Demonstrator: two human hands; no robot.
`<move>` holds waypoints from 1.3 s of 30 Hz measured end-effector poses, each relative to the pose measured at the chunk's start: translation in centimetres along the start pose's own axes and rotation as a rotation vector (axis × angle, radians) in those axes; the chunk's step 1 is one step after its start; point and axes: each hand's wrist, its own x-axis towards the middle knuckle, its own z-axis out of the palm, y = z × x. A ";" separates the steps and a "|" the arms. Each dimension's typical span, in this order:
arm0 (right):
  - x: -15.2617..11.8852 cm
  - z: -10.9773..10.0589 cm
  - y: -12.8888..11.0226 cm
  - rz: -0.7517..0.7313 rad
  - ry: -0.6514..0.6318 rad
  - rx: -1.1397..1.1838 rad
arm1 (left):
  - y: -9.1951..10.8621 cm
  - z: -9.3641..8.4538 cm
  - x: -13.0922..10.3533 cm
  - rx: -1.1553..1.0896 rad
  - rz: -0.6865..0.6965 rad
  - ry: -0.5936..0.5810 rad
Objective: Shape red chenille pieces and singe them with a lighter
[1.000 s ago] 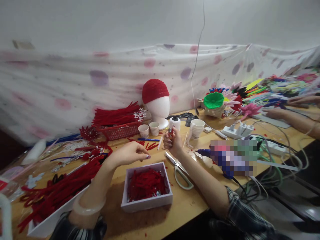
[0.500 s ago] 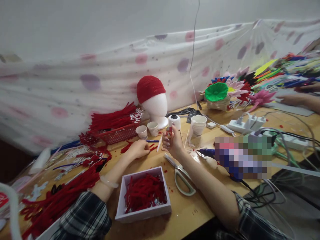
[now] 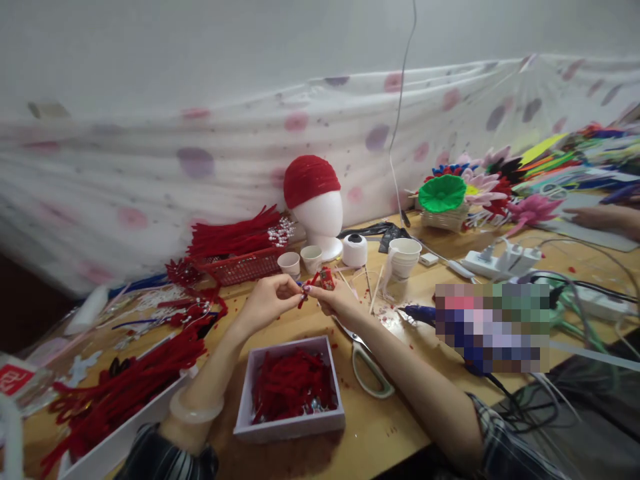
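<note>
My left hand (image 3: 270,303) is closed, thumb and forefinger pinched at a short red chenille strip (image 3: 302,303) held above the table. My right hand (image 3: 340,300) meets it there, its thumb and finger also at the strip. Within the right fingers sits a small red lighter (image 3: 327,278), partly hidden by the hand. Just below both hands, scissors (image 3: 370,370) lie on the table with the blades partly under my right wrist. A white box (image 3: 290,430) of cut red chenille pieces (image 3: 290,380) stands in front of me.
Behind the hands stand a foam head (image 3: 320,220) with a red cap, paper cups (image 3: 289,265), a thread spool (image 3: 355,251) and a red basket (image 3: 245,267). Right are a hot glue gun (image 3: 420,313), partly pixelated, power strips (image 3: 500,260) and another person's hand (image 3: 595,217).
My left hand has lifted the red strip off the table. My right hand has lowered and turned toward it with the lighter, and the two hands now meet.
</note>
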 end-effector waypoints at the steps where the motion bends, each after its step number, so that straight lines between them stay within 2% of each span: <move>1: -0.1 0.3 0.3 -0.010 -0.021 0.001 | 0.3 0.1 -0.2 -0.031 -0.004 0.008; 5: -0.1 0.7 0.6 -0.032 -0.017 0.067 | 0.9 0.4 -0.5 -0.128 -0.001 0.028; 10: 0.7 -2.5 -2.0 -0.186 0.145 0.180 | 1.2 -0.2 -0.9 -0.119 -0.001 0.017; 13: 0.9 -3.9 -3.2 -0.223 0.173 0.189 | 1.3 -0.7 -1.0 -0.145 0.057 0.020; 15: 0.8 -3.5 -3.0 -0.190 0.153 0.169 | 1.3 -0.8 -1.0 -0.182 0.086 0.030; 20: 0.0 -0.4 -0.5 -0.140 0.033 0.035 | 1.4 0.4 -1.0 -0.204 0.105 0.016; 23: -0.5 0.7 0.2 -0.183 0.048 -0.039 | 1.1 1.4 -1.0 -0.204 0.145 0.059; 27: -0.7 0.8 0.0 -0.246 0.098 -0.050 | 0.9 1.8 -0.7 -0.272 0.134 0.119; 32: -0.6 0.6 -0.2 -0.230 0.065 -0.024 | 0.8 0.9 0.0 -0.425 0.099 0.267; 36: -0.6 0.5 0.1 -0.202 0.042 -0.055 | 1.0 0.6 0.1 -0.507 0.059 0.240; 39: -0.8 0.5 0.3 -0.194 0.011 -0.181 | 1.2 0.7 -0.2 -0.512 0.021 0.209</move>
